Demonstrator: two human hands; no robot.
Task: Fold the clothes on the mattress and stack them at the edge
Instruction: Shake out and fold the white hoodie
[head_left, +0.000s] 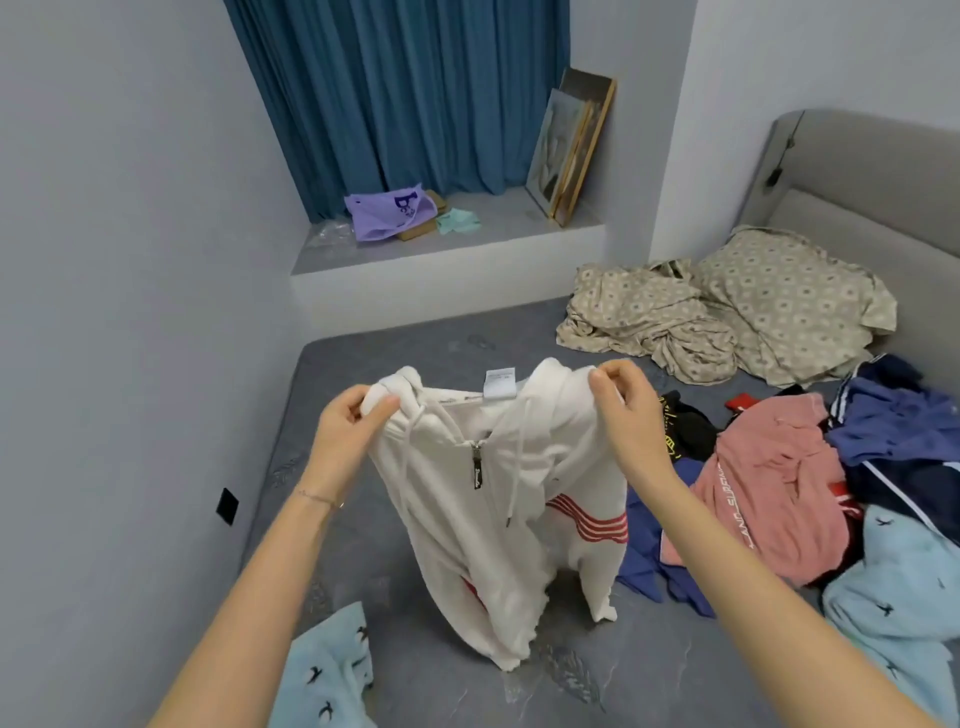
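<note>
Hoodie (498, 493) up, white with red stripes: left hand (348, 431) and right hand (628, 415) each pinch a shoulder, hem down at the grey mattress (467, 675). Neck label (500, 383) flips up, print too small to read. Pink top (774, 493) alongside shows white lettering, only partly readable. Purple bag (387, 213) on the ledge (467, 244) bears a big "b", contents hidden.
</note>
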